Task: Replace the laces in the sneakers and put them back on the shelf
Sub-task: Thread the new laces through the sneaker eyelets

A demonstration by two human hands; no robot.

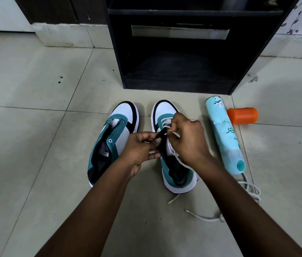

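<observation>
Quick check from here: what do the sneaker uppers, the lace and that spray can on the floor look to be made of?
Sneaker uppers: teal panels look matte, suede-like; white toe panels look smooth, like leather or synthetic. Which one, I can't tell. Lace: flat woven fabric, off-white, with a stiff tip. Spray can: probably printed metal, judging by its glossy sheen, with a teal plastic-looking nozzle.

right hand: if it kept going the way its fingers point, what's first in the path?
The right hand points left toward the black tongue of the right sneaker, where its fingertips pinch the white lace. Beyond it, likely the left hand; depth unclear.
</observation>
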